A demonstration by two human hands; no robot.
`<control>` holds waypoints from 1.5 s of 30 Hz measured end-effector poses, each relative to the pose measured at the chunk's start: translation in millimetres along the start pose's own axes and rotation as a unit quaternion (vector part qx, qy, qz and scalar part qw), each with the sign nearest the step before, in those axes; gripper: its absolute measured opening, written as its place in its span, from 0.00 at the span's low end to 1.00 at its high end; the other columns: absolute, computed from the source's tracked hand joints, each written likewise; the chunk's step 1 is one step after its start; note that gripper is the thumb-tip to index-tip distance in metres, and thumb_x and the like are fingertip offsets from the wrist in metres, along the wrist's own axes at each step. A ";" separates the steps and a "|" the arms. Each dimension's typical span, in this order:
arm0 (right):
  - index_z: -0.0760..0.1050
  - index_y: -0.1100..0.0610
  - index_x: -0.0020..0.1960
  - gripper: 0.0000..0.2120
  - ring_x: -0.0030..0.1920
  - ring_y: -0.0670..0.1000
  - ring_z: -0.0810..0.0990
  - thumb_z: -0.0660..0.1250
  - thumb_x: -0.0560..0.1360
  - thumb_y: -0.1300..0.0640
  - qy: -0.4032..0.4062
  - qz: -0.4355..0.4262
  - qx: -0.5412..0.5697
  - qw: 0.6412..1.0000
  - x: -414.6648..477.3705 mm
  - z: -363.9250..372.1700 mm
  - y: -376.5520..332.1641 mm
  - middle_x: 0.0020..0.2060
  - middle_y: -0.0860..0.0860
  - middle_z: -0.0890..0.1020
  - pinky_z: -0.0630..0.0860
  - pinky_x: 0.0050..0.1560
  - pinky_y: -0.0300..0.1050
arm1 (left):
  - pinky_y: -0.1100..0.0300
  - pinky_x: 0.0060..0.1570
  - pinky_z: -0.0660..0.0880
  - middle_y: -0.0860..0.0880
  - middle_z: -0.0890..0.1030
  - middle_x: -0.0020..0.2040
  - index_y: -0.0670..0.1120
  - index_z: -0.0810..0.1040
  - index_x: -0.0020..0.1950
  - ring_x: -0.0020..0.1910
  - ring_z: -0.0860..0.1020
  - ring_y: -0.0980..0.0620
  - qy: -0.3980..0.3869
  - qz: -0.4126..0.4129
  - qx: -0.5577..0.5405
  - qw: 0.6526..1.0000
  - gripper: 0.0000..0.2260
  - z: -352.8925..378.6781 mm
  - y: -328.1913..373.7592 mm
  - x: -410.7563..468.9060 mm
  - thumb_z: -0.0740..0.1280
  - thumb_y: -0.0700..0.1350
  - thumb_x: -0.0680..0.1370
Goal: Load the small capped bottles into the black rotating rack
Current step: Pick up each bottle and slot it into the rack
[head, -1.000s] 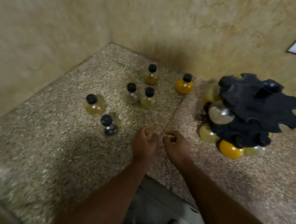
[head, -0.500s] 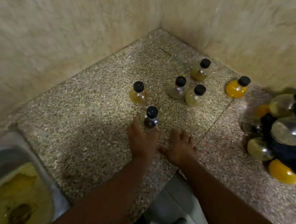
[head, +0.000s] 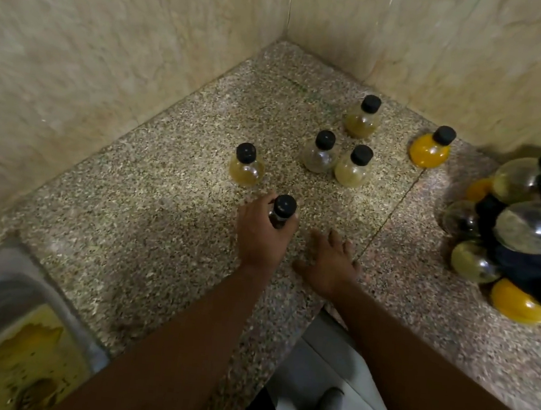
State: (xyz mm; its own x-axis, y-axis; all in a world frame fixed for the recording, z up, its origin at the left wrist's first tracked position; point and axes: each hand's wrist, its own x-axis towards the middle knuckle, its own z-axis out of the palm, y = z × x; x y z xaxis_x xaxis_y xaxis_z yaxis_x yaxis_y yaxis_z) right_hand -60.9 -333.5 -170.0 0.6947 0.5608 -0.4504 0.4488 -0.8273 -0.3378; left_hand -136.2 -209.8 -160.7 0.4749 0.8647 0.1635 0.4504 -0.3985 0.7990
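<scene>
Gripping a dark capped bottle [head: 281, 212] in the left hand [head: 261, 234], cap above fingers, right hand [head: 329, 264] spread flat on counter [head: 160, 226]

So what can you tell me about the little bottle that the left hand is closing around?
The small clear round-bodied bottle with a black screw cap stands upright on the speckled stone counter. Its contents look dark. The left hand wraps its body from behind, fingers curled on both sides, hiding most of it. No other bottle touches it.
</scene>
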 end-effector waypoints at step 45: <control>0.78 0.57 0.44 0.07 0.24 0.49 0.69 0.67 0.81 0.58 0.291 0.137 0.708 0.628 -121.1 -216.5 249.0 0.30 0.53 0.76 0.62 0.20 0.39 | 0.52 0.59 0.72 0.46 0.75 0.60 0.47 0.76 0.67 0.60 0.71 0.47 -0.266 0.324 -0.062 0.906 0.22 161.3 288.4 -119.9 0.72 0.54 0.76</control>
State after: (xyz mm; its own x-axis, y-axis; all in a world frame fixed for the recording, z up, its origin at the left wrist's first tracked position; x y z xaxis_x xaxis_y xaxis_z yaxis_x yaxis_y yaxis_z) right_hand 88.4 -614.5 -20.6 0.9094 -0.0445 -0.4135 -0.3974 0.2000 -0.8956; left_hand 58.7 -477.8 -43.3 0.9209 0.1793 0.3461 -0.1256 -0.7040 0.6990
